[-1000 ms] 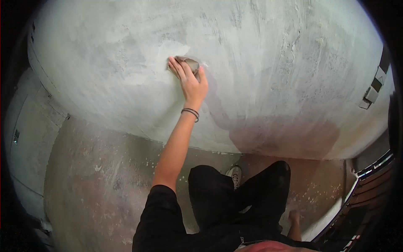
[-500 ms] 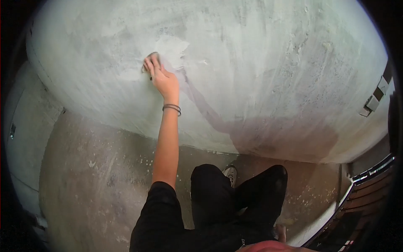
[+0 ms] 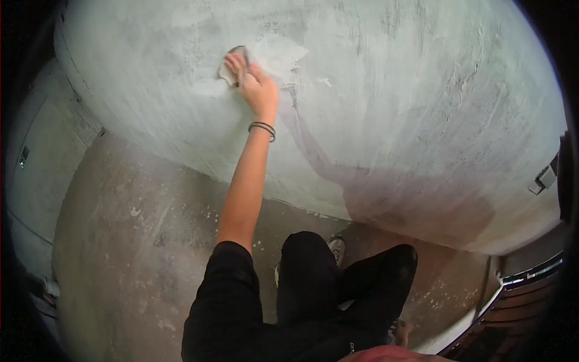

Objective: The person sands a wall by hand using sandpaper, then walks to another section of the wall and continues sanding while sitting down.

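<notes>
My left hand reaches up against the pale plastered wall. Its fingers press a small curled sheet of sandpaper, greyish with a dark edge, to the surface. A brighter white patch of filler lies just right of the fingers. Two thin dark bands circle the wrist. Low on the right, beside my bent leg, part of my right hand shows; its fingers are mostly hidden, and I cannot make out what it holds, if anything.
Below the wall runs a brown concrete floor with white specks. My bent knees in black trousers and a shoe are close to the wall. A socket plate is at right, above a dark barred railing.
My view has tilted and shifted, so the wall patch appears farther right. My left hand stays on the wall left of the patch, with more of the sandpaper showing.
</notes>
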Demonstrator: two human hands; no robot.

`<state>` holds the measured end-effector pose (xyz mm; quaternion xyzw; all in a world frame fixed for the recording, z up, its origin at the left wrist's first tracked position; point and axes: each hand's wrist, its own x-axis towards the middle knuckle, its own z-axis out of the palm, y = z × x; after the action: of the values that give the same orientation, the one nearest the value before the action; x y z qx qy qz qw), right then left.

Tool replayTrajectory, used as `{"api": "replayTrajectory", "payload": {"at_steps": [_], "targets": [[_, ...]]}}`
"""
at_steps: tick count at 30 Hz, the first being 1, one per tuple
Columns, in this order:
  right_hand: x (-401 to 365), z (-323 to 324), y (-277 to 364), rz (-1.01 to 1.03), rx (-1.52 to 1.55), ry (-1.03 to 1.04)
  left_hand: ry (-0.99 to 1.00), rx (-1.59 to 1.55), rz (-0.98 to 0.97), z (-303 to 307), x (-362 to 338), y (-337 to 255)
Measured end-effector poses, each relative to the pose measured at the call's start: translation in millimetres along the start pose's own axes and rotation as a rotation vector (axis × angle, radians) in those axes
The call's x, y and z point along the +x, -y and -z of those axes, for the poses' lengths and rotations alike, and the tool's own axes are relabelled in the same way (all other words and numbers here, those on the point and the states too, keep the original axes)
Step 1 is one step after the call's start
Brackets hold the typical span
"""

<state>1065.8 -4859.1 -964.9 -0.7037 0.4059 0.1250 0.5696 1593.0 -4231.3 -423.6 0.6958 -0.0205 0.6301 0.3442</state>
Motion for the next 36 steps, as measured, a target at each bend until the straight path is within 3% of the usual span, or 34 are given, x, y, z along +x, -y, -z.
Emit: {"api": "replayTrajectory", "payload": {"at_steps": [1, 2, 3, 5, 7, 8, 10, 12, 15, 17, 20, 22, 25, 27, 28, 30, 31, 33, 36], "targets": [[-10, 2, 5, 0.027, 0.026, 0.008, -0.023, 0.005, -0.041, -1, -10, -7], [-13, 4, 16, 0.036, 0.052, -0.068, 0.157, -0.068, -0.214, 1, -24, -10], [-11, 6, 42, 0.045, 0.074, -0.144, 0.161, -0.068, -0.216, 3, -27, -8], [4, 8, 108, 0.217, 0.002, -0.187, 0.389, 0.127, -0.531, 12, -30, -3], [0, -7, 196, 0.523, 0.094, -0.208, 0.059, 0.061, -0.102, 11, -4, 10], [-10, -15, 236, 0.576, 0.085, -0.221, 0.083, 0.051, 0.117, 12, 3, -1], [-42, -28, 300, 0.63, 0.075, -0.232, 0.107, 0.043, 0.335, 9, -5, -19], [-58, -40, 332, 0.71, 0.15, -0.204, 0.264, 0.076, -0.376, -7, -43, -38], [-40, -38, 319, 0.77, 0.02, -0.174, 0.282, -0.042, -0.407, 0, -24, -18], [-45, -38, 306, 0.736, 0.019, -0.184, -0.096, -0.017, 0.108, 8, 20, 14], [-49, -33, 264, 0.624, 0.058, -0.199, -0.128, 0.084, 0.098, -1, 14, -9], [-47, -38, 243, 0.54, 0.106, -0.223, 0.259, 0.024, -0.382, -7, -32, -32], [-54, -23, 219, 0.537, -0.098, -0.263, 0.213, 0.076, -0.307, 3, -25, 4], [-69, -38, 203, 0.595, -0.131, -0.208, -0.069, 0.032, 0.077, 9, -4, 27], [-99, -41, 205, 0.495, -0.169, -0.059, -0.057, 0.014, 0.08, 7, -8, 19], [-114, -49, 154, 0.512, -0.047, 0.027, 0.039, 0.029, 0.108, 11, -16, 7], [-122, -52, 147, 0.516, -0.039, 0.02, 0.038, 0.019, 0.103, 9, -27, 4], [-151, -53, 141, 0.406, 0.021, 0.002, 0.19, 0.079, -0.306, 1, -60, -4], [-171, -53, 156, 0.334, -0.034, -0.069, 0.35, -0.066, -0.314, 1, -75, -17]]}}
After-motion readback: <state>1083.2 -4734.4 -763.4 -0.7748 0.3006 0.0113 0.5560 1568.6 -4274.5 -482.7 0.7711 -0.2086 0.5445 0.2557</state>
